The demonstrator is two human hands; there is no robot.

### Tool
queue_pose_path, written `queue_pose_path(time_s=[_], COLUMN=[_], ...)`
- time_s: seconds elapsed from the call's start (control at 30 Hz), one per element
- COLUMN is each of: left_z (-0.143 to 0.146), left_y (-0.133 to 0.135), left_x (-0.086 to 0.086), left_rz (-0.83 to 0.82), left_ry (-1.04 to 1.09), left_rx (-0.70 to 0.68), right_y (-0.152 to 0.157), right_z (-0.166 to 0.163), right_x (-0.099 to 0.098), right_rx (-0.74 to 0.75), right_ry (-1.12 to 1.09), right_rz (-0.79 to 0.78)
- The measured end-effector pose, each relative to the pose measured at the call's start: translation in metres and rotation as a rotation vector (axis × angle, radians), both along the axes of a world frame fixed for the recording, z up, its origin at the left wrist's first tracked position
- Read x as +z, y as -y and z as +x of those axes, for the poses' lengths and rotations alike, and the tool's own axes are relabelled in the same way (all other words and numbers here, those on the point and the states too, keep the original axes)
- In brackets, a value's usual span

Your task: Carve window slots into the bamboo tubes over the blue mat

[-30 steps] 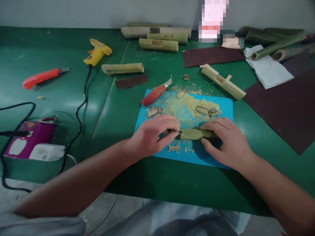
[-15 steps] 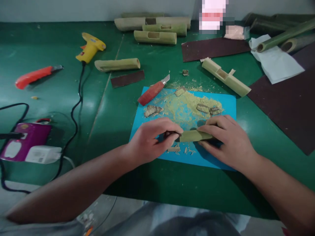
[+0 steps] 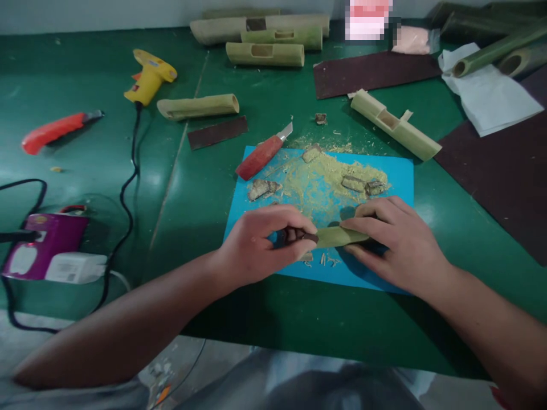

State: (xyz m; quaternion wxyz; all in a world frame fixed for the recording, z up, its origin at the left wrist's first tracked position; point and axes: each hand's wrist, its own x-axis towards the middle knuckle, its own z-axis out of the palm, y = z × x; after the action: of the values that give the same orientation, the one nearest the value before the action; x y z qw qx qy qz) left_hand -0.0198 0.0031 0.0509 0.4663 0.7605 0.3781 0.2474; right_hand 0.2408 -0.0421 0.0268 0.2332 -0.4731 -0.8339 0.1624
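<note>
My right hand (image 3: pixel 391 242) is closed around a short piece of green bamboo (image 3: pixel 337 236) and steadies it over a blue sheet (image 3: pixel 395 173). Pinched in my left hand (image 3: pixel 273 239) is a small dark brown piece of sandpaper (image 3: pixel 305 236), pressed against the bamboo's left end. My fingers hide much of the sandpaper and the bamboo's right end. Pale dust (image 3: pixel 316 176) and several bark-like scraps (image 3: pixel 261 189) lie on the sheet beyond my hands. A red-handled knife (image 3: pixel 261 156) rests across the sheet's far left corner.
Cut bamboo tubes (image 3: pixel 265 54) lie at the back, another notched tube (image 3: pixel 395 124) at right. Brown sandpaper sheets (image 3: pixel 499 182) and white paper (image 3: pixel 491 99) are farther right. On the left are a yellow glue gun (image 3: pixel 149 77), red utility knife (image 3: pixel 55 132), purple power box (image 3: pixel 49 242) and cords.
My left hand and the sandpaper have shifted slightly right over the bamboo's end. The right hand keeps its hold. The camera view has tilted slightly.
</note>
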Motion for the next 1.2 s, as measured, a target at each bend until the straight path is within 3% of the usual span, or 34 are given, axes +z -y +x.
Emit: queue_pose_path(time_s=[0.2,0.43,0.6,0.7,0.9,1.2], left_z=[0.001,0.003,0.003,0.003,-0.001,-0.005], left_y=[-0.002,0.0,0.0,0.0,-0.002,-0.005], left_x=[-0.003,-0.001,-0.008,-0.012,-0.003,-0.006], left_rz=[-0.06,0.036,0.115,0.163,0.102,-0.056], left_ry=[-0.041,-0.047,-0.105,-0.105,-0.013,-0.031], left_rx=[0.111,0.259,0.342,0.299,0.055,0.011], right_y=[-0.001,-0.001,-0.002,-0.001,0.001,-0.002], right_z=[0.001,0.001,0.001,0.001,0.0,0.002], right_x=[-0.001,-0.004,-0.006,-0.006,-0.005,-0.003], right_rx=[0.011,0.024,0.012,0.013,0.003,0.045], right_ry=[-0.025,-0.024,-0.017,-0.02,-0.021,-0.032], right_rz=[0.035,0.07,0.076,0.079,0.057,0.059])
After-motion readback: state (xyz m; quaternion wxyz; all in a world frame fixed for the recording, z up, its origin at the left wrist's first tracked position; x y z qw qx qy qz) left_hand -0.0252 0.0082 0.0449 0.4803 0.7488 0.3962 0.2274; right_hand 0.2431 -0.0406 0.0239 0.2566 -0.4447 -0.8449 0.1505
